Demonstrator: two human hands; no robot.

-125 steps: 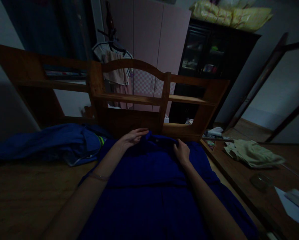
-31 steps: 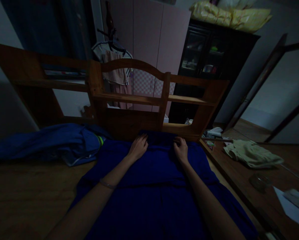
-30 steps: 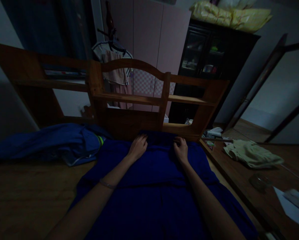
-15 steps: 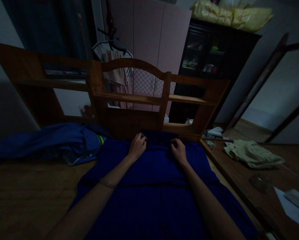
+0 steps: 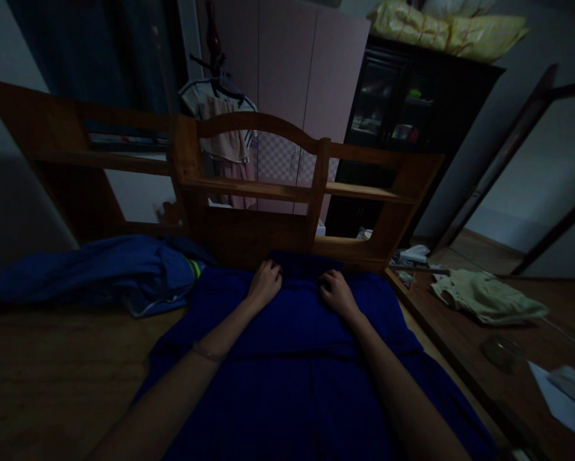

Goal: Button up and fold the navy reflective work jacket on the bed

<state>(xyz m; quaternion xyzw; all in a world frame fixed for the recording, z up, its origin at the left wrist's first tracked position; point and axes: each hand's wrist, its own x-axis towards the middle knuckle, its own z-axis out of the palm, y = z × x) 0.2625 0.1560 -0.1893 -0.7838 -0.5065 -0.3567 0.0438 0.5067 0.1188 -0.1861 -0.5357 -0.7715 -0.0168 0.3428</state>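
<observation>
A dark blue garment (image 5: 287, 397) lies spread face-down or face-up, I cannot tell which, on the wooden surface in front of me. At its far end a darker strip of cloth (image 5: 304, 264) lies against the headboard. My left hand (image 5: 265, 283) rests at the left end of this strip, its fingers curled onto the cloth. Opposite it, my right hand (image 5: 338, 294) bends its fingers inward over the cloth near the strip's right end. The fingertips of both hands are partly hidden in the dim light.
A wooden headboard (image 5: 253, 189) with shelves stands just beyond the garment. To the left lies a crumpled blue jacket (image 5: 124, 269). On the lower wooden surface at right are a folded light green cloth (image 5: 484, 294), a glass bowl (image 5: 501, 351) and white paper (image 5: 561, 397).
My right hand has shifted a little to the left and toward me along the cloth. My left hand and the garment look almost unchanged.
</observation>
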